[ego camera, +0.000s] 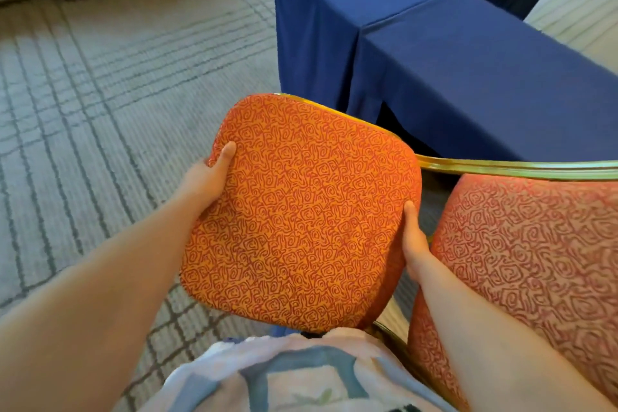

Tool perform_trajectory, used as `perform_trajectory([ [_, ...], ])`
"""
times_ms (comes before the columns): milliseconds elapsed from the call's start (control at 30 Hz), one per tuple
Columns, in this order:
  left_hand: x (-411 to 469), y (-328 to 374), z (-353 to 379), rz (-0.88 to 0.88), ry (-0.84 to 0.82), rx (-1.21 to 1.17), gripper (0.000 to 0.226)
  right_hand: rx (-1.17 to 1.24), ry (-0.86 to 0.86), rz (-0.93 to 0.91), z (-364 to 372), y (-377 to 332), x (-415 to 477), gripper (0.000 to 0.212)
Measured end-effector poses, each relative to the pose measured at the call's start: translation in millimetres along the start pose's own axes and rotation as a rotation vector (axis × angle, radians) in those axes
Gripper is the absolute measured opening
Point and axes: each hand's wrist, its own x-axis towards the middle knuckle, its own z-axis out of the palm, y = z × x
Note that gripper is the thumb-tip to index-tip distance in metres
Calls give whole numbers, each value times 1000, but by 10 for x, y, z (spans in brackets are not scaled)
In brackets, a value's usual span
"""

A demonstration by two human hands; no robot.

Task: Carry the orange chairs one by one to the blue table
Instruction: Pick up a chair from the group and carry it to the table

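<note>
The person's left hand (210, 177) and right hand (414, 244) are gripping opposite side edges of the orange swirl-patterned padded chair seat (301, 211), its gold metal frame (334, 107) lying just beside the corner of the blue cloth-draped desk (468, 60). Grey grid-lined carpet (117, 94) is lying open to the left. The chair's upholstered backrest (528, 251) is crowding the right.

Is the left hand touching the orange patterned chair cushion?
Touching. The head view shows the left hand gripping the orange patterned chair cushion at its edge, thumb lying on the fabric.
</note>
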Motion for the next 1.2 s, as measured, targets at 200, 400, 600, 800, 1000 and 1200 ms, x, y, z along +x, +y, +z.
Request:
perform_trajectory([
  [200, 775, 412, 263, 12, -107, 37, 114, 62, 87, 48, 143, -318, 249, 86],
  [400, 1489, 780, 811, 90, -315, 105, 119, 187, 237, 137, 188, -366, 277, 82],
  [600, 2184, 1370, 1447, 207, -604, 258, 121, 331, 538, 272, 415, -292, 181, 96],
  [800, 2539, 1937, 1935, 454, -887, 467, 108, 632, 749, 303, 1076, -77, -96, 83],
  [1000, 2471, 2184, 2304, 710, -1116, 639, 104, 833, 992, 389, 1780, 190, -394, 88],
  [1200, 2155, 2175, 2606, 884, -1277, 801, 112, 1003, 1182, 542, 2345, 478, -559, 88],
])
